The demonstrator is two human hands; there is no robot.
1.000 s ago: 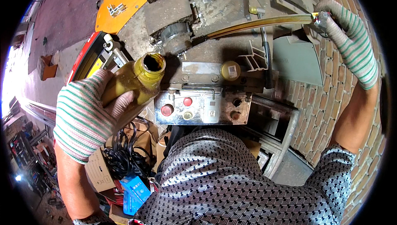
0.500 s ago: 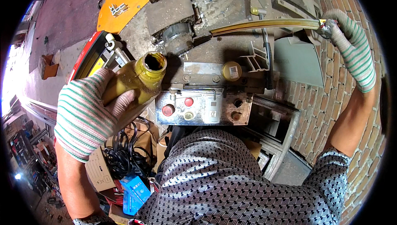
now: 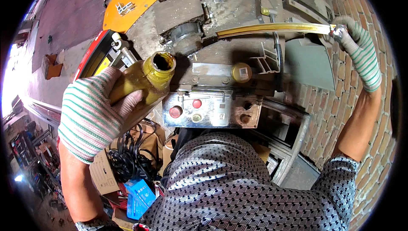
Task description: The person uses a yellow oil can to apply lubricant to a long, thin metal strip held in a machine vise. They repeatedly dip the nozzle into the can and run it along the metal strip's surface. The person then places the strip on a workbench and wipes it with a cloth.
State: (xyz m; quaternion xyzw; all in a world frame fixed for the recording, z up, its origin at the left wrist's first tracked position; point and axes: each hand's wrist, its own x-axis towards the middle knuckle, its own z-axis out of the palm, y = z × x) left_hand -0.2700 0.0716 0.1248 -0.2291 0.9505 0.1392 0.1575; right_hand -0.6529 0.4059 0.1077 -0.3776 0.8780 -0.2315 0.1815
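Note:
My left hand (image 3: 91, 114), in a striped knit glove, is closed round a yellowish plastic bottle (image 3: 146, 82). The bottle is tilted with its uncapped threaded neck up and to the right. Far out to the right, my gloved right hand (image 3: 360, 46) grips the silvery end of a long, slender golden strip (image 3: 272, 28); I cannot tell its exact kind. That strip reaches left across the machine, its far end by a dark cylindrical part (image 3: 186, 38). A round gold lid (image 3: 241, 73) lies on the machine's front ledge, right of the bottle.
Below the ledge is a control panel (image 3: 231, 118) with red buttons and knobs. An orange plate (image 3: 127, 8) bears small metal profile pieces. A black-handled tool (image 3: 277, 54) stands behind the ledge. Coiled black cables (image 3: 129, 150) and a blue box (image 3: 142, 195) lie lower left; a brick surface (image 3: 327, 120) is at right.
The whole view has shifted slightly. Relative to the machine, my right hand and the golden strip have moved a little to the left. My left hand still holds the bottle at about the same tilt.

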